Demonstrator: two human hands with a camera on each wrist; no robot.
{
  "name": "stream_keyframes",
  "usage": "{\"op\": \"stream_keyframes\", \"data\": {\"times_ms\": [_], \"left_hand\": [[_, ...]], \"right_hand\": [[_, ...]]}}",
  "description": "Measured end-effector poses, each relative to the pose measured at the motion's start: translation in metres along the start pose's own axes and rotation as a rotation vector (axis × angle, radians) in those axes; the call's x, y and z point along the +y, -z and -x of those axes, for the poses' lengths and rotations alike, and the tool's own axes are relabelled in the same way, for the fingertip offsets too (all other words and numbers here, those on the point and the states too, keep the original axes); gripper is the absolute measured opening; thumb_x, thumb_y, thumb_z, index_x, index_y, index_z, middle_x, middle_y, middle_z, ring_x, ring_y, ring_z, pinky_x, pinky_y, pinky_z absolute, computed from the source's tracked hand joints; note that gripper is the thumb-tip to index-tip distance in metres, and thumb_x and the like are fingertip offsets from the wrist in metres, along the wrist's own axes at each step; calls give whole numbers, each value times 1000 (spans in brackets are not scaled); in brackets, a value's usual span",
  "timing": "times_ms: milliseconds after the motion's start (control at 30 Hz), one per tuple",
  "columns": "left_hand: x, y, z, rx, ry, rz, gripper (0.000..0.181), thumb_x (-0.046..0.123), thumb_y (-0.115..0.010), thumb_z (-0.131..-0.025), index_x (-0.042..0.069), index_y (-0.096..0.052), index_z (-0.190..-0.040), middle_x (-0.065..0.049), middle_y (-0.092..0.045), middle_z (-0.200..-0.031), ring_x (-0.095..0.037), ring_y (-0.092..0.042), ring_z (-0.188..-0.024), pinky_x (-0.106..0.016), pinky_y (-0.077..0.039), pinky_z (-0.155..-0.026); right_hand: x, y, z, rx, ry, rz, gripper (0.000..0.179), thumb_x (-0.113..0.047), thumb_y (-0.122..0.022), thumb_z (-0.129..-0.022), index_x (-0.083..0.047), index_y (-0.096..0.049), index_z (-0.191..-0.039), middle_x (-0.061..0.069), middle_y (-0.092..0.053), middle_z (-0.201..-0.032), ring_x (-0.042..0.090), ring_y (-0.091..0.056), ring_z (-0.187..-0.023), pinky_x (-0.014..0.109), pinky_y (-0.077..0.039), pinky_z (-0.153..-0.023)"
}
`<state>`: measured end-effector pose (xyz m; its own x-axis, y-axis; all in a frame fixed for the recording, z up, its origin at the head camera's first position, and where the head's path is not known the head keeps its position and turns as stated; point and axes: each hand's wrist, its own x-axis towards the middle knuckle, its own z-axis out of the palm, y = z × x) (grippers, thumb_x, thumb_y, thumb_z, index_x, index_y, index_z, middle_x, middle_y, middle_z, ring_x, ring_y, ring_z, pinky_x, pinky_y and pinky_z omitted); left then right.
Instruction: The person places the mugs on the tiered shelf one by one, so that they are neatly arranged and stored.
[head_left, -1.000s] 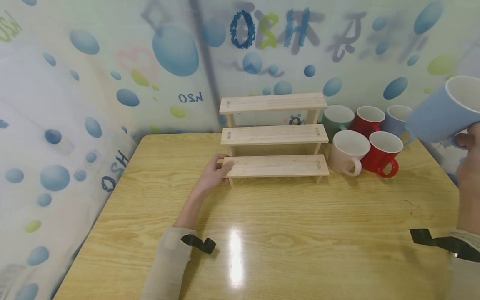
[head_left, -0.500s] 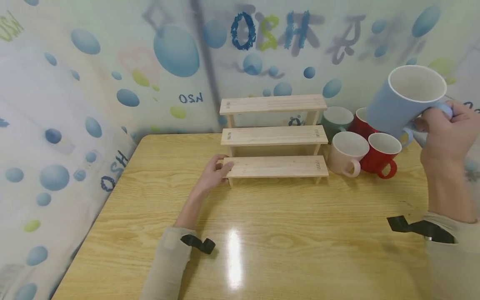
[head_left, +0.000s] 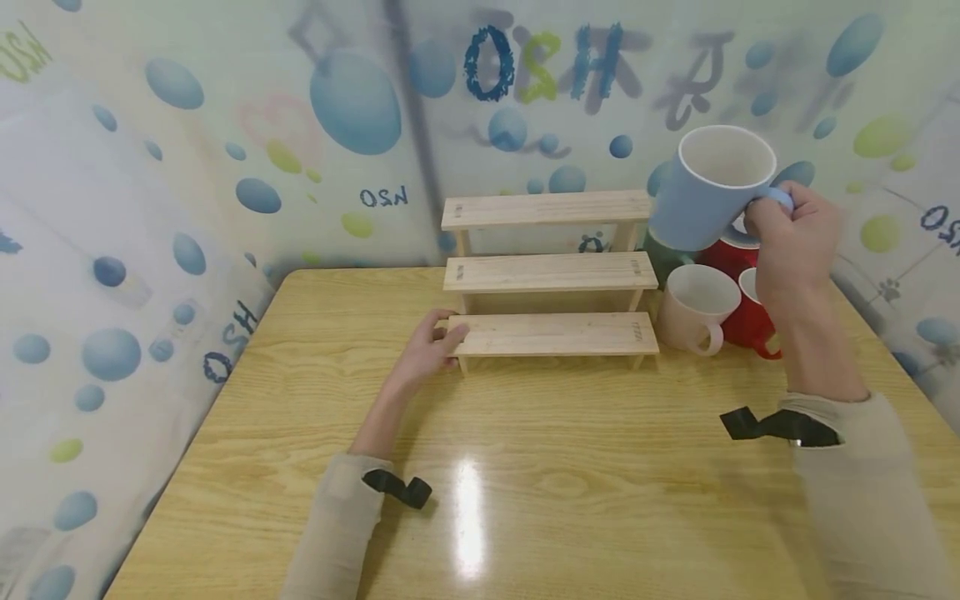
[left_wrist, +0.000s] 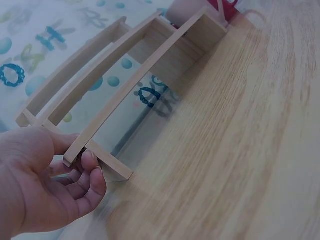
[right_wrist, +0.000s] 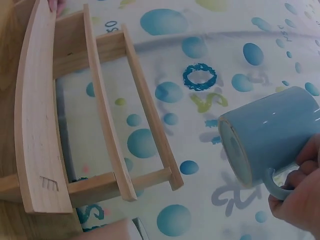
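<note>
My right hand (head_left: 798, 242) grips a light blue mug (head_left: 705, 196) by its handle, held in the air just right of the top tier. In the right wrist view the underside of that mug (right_wrist: 265, 135) faces the shelf. A three-tier wooden shelf (head_left: 551, 335) stands at the back of the table with bare steps. With thumb above and fingers beneath, my left hand (head_left: 427, 348) pinches the left end of its lowest board, seen closely in the left wrist view (left_wrist: 107, 117). The raised mug and right hand partly cover the mugs behind them.
Right of the shelf stand several mugs close together: a pink mug (head_left: 697, 304), a red mug (head_left: 742, 325), a green mug (head_left: 666, 265), another red one and a mostly hidden blue one. A patterned curtain (head_left: 300, 167) hangs behind the wooden table (head_left: 570, 483).
My right hand has carried the light blue mug leftward from the right edge to beside the top tier. The left hand keeps its hold on the shelf.
</note>
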<state>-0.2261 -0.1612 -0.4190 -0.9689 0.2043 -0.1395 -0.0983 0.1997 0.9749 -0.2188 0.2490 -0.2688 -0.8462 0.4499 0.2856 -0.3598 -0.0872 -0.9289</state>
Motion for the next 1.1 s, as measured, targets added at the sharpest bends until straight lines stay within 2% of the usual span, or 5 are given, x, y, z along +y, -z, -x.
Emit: {"op": "stream_keyframes", "data": {"times_ms": [267,433,533,767,1100], "left_hand": [[1,1,2,-12,4,2,52,33,-60,-104,9,-39,-145,-19,-56,-122,-19,-51,-79,-30,-51,-70],[0,1,2,-7,-6,6,50,30,-59,-104,8,-40,-144,-20,-57,-122,-18,-52,-77,-30,-51,-69],[0,1,2,-8,-7,9,49,29,-59,-105,7,-40,-144,-20,-57,-121,-19,-53,-76,-31,-51,-68],[0,1,0,-18,7,11,51,30,-58,-105,7,-38,-146,-20,-56,-123,-20,-53,-78,-33,-51,-70],[-1,2,-1,-18,16,1,52,29,-57,-105,6,-37,-147,-20,-57,-125,-21,-55,-82,-39,-53,-74]], "right_hand": [[8,-37,-3,-60,53,-98,30,5,-46,-85,-3,-34,-59,2,-24,-59,18,-20,-60,28,-16,-53],[16,-58,-3,-103,33,-30,29,0,-52,-89,-3,-43,-62,3,-30,-59,18,-28,-59,27,-35,-68],[22,-71,-4,-125,33,-3,28,-1,-53,-90,-3,-46,-63,2,-32,-59,18,-32,-63,32,-36,-78],[33,-102,-10,-160,33,12,30,2,-51,-85,-9,-39,-60,-2,-29,-59,15,-31,-64,30,-28,-68],[46,-136,-18,-261,18,75,31,1,-52,-86,-11,-37,-60,-3,-30,-57,15,-29,-61,30,-27,-67]]}}
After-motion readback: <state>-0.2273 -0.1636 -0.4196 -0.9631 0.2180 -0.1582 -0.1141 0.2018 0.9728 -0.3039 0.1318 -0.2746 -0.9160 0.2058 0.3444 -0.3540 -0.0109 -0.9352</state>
